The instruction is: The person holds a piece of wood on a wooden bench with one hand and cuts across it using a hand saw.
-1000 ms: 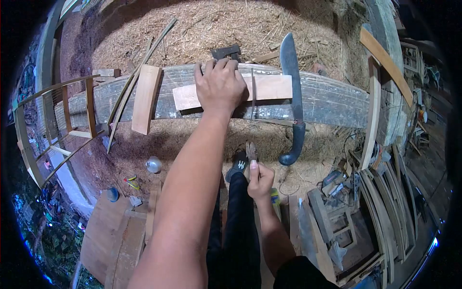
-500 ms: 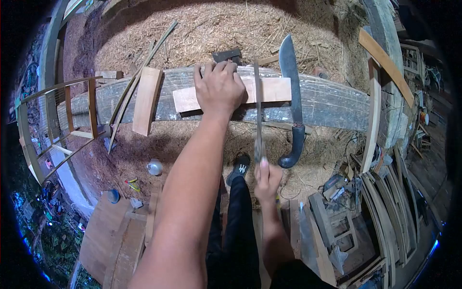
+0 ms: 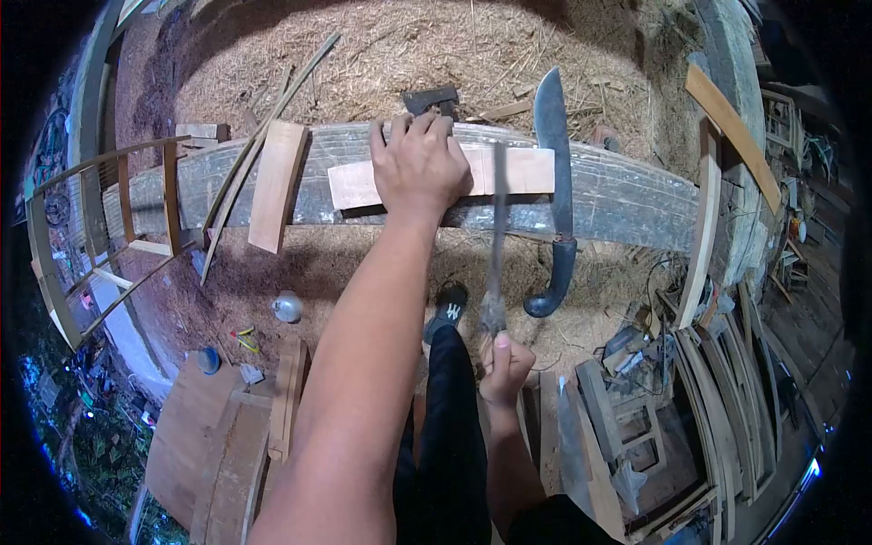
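My left hand [image 3: 420,171] bears down on a pale wooden board [image 3: 518,171], its fingers curled over the far edge. The board lies crosswise on a weathered, paint-spotted wooden beam [image 3: 627,200]. My right hand [image 3: 506,371] is closed round the handle of a handsaw [image 3: 499,227]. Seen edge-on and slightly blurred, the saw's thin blade crosses the board to the right of my left hand. A machete [image 3: 560,173] with a black handle lies across the beam at the board's right end. Its handle sticks out over the beam's near edge.
Another short board [image 3: 277,186] and thin wood strips [image 3: 259,150] lie on the beam's left part. A slatted wooden frame [image 3: 109,227] stands at far left. Curved wood pieces [image 3: 727,409] are stacked at right. Wood shavings cover the ground, where a clear round object [image 3: 287,307] lies.
My right hand has drawn the saw back towards my body, so its tip now sits nearer the board. My left hand stays on the board. The view has shifted slightly.
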A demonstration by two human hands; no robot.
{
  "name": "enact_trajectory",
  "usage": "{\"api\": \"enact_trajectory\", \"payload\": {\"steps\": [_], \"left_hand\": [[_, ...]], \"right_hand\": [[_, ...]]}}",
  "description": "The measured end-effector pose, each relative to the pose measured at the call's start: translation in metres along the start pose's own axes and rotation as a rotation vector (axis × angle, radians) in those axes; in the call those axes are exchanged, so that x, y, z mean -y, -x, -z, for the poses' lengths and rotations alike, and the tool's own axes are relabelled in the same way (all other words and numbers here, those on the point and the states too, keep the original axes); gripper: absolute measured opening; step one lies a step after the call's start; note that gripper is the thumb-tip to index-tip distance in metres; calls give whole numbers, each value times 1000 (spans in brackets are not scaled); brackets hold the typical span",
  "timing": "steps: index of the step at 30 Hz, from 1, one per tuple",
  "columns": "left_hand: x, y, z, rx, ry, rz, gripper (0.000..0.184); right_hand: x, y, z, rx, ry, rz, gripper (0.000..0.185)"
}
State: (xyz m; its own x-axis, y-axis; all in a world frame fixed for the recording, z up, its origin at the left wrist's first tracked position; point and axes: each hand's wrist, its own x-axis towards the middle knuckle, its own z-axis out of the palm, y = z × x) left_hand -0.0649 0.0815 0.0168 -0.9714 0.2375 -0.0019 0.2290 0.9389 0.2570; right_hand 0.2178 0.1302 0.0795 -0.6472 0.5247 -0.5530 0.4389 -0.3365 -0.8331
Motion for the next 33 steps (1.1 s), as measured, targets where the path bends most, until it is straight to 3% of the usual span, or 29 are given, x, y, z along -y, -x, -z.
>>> {"api": "enact_trajectory", "payload": {"steps": [8,23,27,29,33], "left_hand": [[0,0,1,3,9,-4,28],[-1,-3,5,34,1,-4,29],[-1,-4,4,81,-49,-6,32],[-1,-3,4,69,-62,-16,34],[-2,-5,6,121,-52,17,37]], "right_hand": [[3,-40,-10,82,45,80,53],[-21,-39,9,125,39,19,51],[7,-39,3,181,8,-70,51],[22,-36,-6,123,87,-200,50],[15,-36,-10,50,281,-65,48]]}}
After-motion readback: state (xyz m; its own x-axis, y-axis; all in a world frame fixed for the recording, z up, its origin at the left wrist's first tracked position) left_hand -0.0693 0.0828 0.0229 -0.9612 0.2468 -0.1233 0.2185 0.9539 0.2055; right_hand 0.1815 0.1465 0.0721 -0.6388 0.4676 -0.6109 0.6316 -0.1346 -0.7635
